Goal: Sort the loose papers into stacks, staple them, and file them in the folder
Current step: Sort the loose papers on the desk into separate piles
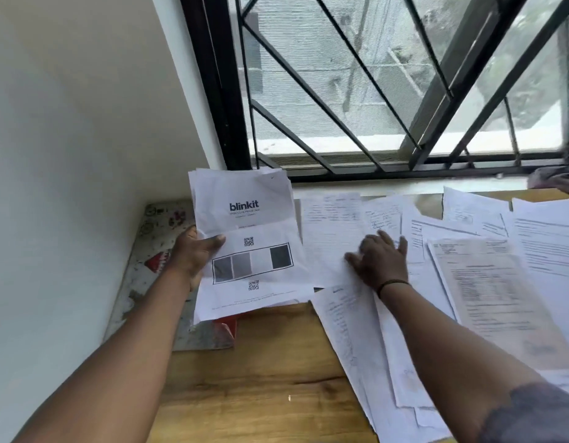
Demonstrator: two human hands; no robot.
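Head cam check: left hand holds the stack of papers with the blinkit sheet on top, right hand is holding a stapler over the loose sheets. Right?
Not quite. In the head view the right hand holds no stapler; it rests, fingers spread, on the loose white sheets on the wooden table. The left hand does hold the stack topped by the white blinkit sheet.

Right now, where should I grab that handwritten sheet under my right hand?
Probably its near edge. The handwritten sheet lies flat among overlapping papers, pinned by the right hand, so slide it toward you and pinch from below where that edge clears the wooden table.
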